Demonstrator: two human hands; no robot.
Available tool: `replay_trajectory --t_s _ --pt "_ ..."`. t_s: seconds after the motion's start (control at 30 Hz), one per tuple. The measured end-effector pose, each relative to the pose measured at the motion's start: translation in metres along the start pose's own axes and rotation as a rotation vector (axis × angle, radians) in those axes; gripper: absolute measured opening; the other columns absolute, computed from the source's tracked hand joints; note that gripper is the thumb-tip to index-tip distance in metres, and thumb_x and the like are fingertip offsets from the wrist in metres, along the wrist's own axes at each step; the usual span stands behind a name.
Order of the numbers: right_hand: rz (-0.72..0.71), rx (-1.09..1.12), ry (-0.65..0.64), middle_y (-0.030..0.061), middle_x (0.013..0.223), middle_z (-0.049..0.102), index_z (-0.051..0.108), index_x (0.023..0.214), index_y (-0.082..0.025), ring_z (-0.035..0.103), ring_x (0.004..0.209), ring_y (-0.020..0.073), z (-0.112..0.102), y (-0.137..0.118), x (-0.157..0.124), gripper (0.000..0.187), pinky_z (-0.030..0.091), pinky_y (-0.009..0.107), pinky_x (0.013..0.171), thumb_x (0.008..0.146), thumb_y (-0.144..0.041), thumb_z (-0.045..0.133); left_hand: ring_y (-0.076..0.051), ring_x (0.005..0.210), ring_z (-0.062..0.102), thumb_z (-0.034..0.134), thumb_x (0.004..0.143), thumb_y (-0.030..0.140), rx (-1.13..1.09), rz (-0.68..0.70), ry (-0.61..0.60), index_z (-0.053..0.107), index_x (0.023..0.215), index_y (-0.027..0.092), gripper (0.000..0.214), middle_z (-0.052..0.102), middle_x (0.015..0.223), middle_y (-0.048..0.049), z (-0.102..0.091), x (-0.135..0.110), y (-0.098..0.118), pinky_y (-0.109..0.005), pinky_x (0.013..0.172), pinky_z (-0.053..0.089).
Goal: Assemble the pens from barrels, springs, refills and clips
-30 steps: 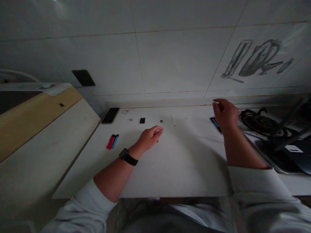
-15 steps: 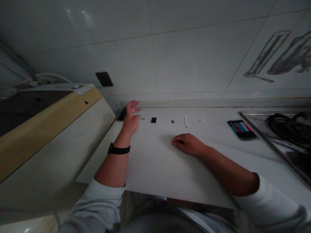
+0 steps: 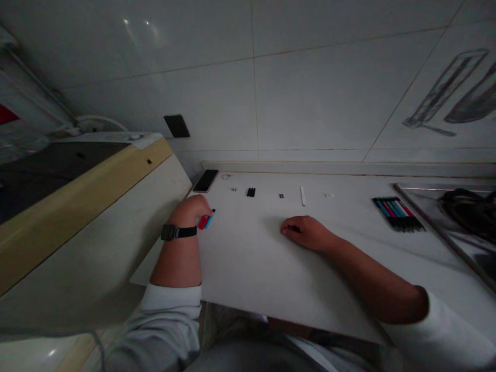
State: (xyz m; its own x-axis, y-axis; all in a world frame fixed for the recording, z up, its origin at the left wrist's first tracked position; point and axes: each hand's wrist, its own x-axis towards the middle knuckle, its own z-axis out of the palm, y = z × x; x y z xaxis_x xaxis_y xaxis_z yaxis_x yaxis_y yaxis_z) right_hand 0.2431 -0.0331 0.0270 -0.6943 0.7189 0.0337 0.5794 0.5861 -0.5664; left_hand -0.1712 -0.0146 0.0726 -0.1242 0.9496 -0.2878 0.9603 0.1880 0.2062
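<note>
My left hand (image 3: 196, 206), with a black watch on its wrist, is bent down at the left of the white tabletop. Its fingers are closed at several short coloured pen barrels; a red barrel (image 3: 202, 222) and a blue barrel (image 3: 210, 219) show beside the fingertips, the rest hidden beneath the hand. My right hand (image 3: 302, 231) rests on the tabletop with its fingers curled together, and whatever may be inside them is hidden. Beyond the hands lie small black parts (image 3: 251, 192), tiny metal pieces (image 3: 234, 189), small dark parts (image 3: 281, 196) and a white stick (image 3: 303, 196).
A phone (image 3: 206, 180) and a thin ring (image 3: 227, 176) lie at the back left. Assembled pens (image 3: 397, 213) lie in a row at the right, near a metal-edged stove (image 3: 430, 225). Small white pieces (image 3: 329, 195) sit near the wall. A pale panel (image 3: 155, 201) stands at the left.
My left hand has come back towards me from beside the phone, its spread fingers now closed at the coloured barrels. My right hand stays put; the view has shifted slightly.
</note>
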Motion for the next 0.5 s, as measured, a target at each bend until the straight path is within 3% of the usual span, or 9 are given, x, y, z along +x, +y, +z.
replay_trajectory --t_s 0.07,0.27,0.4,0.5 --pt "0.003 0.006 0.000 0.0045 0.088 0.074 0.077 0.100 -0.023 0.064 0.076 0.0175 0.001 0.001 0.000 0.025 0.043 0.028 0.071 0.095 -0.035 0.056 -0.022 0.067 0.065 0.077 0.065 0.033 0.119 -0.069 -0.088 0.069 0.053 0.019 0.020 0.071 0.062 -0.0083 -0.002 -0.002 0.007 -0.030 0.066 0.045" --pt "0.009 0.016 0.007 0.0039 0.089 0.075 0.077 0.101 -0.024 0.064 0.076 0.0172 0.002 0.003 0.000 0.024 0.043 0.028 0.072 0.095 -0.034 0.057 -0.021 0.060 0.062 0.073 0.072 0.031 0.118 -0.045 -0.126 0.068 0.051 0.018 0.026 0.068 0.059 -0.0080 0.001 -0.009 0.021 -0.032 0.063 0.042" --pt "0.012 0.021 0.010 0.0038 0.087 0.074 0.077 0.101 -0.023 0.064 0.074 0.0165 0.002 0.002 0.000 0.025 0.043 0.027 0.070 0.095 -0.035 0.056 -0.021 0.060 0.060 0.076 0.071 0.028 0.114 0.116 -0.022 0.072 0.058 0.017 0.017 0.065 0.056 -0.0068 0.017 -0.009 0.050 -0.032 0.063 0.040" --pt "0.011 0.029 0.008 0.0039 0.089 0.075 0.077 0.101 -0.023 0.064 0.075 0.0165 0.001 0.002 0.000 0.024 0.043 0.027 0.071 0.095 -0.034 0.057 -0.019 0.066 0.062 0.072 0.076 0.023 -0.024 0.314 0.080 0.077 0.079 0.019 0.007 0.074 0.075 -0.0057 0.036 -0.008 0.078 -0.030 0.064 0.040"
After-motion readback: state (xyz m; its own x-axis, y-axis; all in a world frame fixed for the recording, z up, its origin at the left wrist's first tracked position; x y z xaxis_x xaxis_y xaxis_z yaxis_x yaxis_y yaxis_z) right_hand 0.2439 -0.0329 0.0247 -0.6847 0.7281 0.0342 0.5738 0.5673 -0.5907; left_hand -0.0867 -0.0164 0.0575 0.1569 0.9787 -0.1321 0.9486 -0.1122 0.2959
